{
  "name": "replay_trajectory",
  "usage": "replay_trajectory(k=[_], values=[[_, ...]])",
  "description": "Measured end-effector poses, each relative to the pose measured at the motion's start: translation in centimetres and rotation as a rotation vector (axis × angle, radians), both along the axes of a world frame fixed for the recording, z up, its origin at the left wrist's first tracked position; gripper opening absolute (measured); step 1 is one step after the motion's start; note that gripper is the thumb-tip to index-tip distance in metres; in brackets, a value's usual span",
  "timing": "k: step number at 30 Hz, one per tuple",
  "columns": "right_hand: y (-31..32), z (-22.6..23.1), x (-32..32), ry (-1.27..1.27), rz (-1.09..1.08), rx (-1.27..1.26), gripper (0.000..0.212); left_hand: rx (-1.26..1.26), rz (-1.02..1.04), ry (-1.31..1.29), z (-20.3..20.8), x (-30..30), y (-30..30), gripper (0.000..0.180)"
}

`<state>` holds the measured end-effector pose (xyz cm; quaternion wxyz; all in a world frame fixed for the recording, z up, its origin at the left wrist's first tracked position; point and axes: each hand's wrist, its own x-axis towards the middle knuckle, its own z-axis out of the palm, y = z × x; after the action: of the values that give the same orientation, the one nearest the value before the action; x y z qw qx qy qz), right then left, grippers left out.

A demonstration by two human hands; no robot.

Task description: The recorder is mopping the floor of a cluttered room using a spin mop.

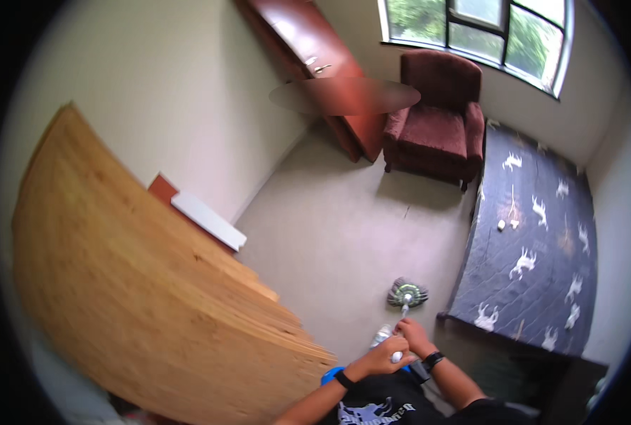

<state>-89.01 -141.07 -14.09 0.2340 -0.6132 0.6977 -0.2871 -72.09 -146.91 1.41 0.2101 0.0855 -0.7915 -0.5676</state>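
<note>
A mop (407,292) with a round grey-and-green fringed head rests on the floor just ahead of me. My left hand (386,355) is closed around the top end of its pale handle. Further down the handle, closer to the mop head, my right hand (416,336) is wrapped round it too. A dark band circles my left wrist, and a dark watch sits on my right one. Beside my left hand a light-coloured shoe (380,335) shows on the floor.
Large wooden boards (138,283) fill the left side; a white panel (209,221) lies behind them. A maroon armchair (434,131) stands under the window, beside a reddish-brown door (322,49). Along the right runs a bed (496,202) with a dark patterned cover and small white objects.
</note>
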Motion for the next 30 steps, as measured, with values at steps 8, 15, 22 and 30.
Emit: replay_trajectory(k=[8,15,22,30], values=[[-7.4,-1.8,-8.3,-0.343,-0.076,-0.054,0.023,0.087,-0.189,0.072,-0.5,-12.6,-10.9,0.038],[-9.5,-2.8,-15.2,-0.389,-0.288,-0.004,0.021,0.051,-0.481,0.068,-1.8,-23.3,-14.6,0.036],[-12.3,-14.4,-27.1,0.071,-0.367,-0.032,0.018,0.131,-0.776,-0.06,-1.8,-34.6,-21.4,0.031],[-30.2,-10.8,-38.5,-0.039,-0.408,0.034,0.016,0.366,-0.456,0.121,-6.3,-53.0,-39.9,0.038]])
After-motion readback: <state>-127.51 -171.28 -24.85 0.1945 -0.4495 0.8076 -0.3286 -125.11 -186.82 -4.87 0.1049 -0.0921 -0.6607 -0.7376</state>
